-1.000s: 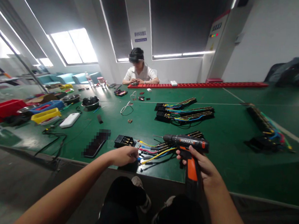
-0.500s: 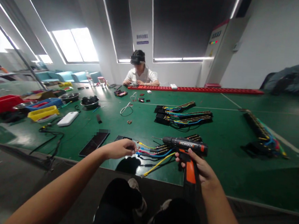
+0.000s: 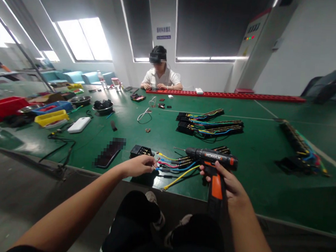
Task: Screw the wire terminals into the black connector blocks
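Blue wire point(image 3: 187, 167) lies at twelve o'clock between the hands, its long axis running close to nine-to-three, its left end pinched narrowly by the nearer left hand point(image 3: 140, 166), while the right hand point(image 3: 229, 182) grips a drill point(image 3: 212, 157) whose bit point(image 3: 180, 148) points to nine o'clock. Just beyond the left fingertips, toward eleven o'clock, sits a black terminal block point(image 3: 139, 151); farther off, wired assemblies point(image 3: 214, 126) lie at one o'clock.

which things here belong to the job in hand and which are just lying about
In use, by the look:
power drill, in right hand
coloured wires, at left hand
black connector block

Lying about, apparently:
phone
white cable
white rectangular device
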Available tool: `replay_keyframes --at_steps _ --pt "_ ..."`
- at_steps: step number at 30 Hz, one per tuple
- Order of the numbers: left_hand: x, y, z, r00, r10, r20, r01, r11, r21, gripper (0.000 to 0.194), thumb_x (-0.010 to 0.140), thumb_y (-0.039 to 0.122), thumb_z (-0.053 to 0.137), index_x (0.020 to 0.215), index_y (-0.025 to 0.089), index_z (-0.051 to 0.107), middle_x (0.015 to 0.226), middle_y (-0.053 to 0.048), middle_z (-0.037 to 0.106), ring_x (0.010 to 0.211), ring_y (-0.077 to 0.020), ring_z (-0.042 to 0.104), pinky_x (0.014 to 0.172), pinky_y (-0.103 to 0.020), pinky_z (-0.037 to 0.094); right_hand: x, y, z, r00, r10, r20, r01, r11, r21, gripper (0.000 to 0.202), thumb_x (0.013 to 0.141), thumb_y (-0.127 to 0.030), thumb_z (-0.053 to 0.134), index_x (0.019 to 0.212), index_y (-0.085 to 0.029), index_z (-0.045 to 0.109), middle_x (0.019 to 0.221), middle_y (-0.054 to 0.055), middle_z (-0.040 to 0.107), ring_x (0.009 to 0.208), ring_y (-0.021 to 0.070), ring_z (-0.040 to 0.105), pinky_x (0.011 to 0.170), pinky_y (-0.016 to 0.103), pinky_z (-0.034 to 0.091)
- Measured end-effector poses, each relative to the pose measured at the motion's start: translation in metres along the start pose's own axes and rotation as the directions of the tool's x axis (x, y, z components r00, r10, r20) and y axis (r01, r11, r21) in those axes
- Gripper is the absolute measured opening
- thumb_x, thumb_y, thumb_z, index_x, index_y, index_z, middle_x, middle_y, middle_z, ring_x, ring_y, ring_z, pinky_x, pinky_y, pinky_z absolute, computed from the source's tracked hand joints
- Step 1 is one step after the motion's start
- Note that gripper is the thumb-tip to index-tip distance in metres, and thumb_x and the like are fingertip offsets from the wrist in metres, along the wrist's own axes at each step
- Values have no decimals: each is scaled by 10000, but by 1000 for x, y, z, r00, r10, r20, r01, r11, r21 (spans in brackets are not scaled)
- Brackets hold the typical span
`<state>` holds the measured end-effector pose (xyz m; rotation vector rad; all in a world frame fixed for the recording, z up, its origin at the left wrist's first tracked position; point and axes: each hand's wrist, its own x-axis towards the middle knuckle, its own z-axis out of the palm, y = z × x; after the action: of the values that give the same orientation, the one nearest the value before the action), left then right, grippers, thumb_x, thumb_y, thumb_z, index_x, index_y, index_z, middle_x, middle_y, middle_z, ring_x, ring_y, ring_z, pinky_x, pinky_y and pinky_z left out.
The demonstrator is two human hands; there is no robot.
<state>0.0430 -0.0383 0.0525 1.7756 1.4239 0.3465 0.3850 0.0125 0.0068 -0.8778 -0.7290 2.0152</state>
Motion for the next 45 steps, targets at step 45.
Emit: replay_keyframes --at_steps 45 --pt "-20 -5 62 915 -6 -403 193 884 425 624 814 550 652 1330 247 478 1184 -87 547 1033 -277 628 874 -354 474 -3 -3 3 999 -18 27 18 1000 1 196 932 -254 597 1057 -126 677 884 125 758 690 165 718 509 177 563"
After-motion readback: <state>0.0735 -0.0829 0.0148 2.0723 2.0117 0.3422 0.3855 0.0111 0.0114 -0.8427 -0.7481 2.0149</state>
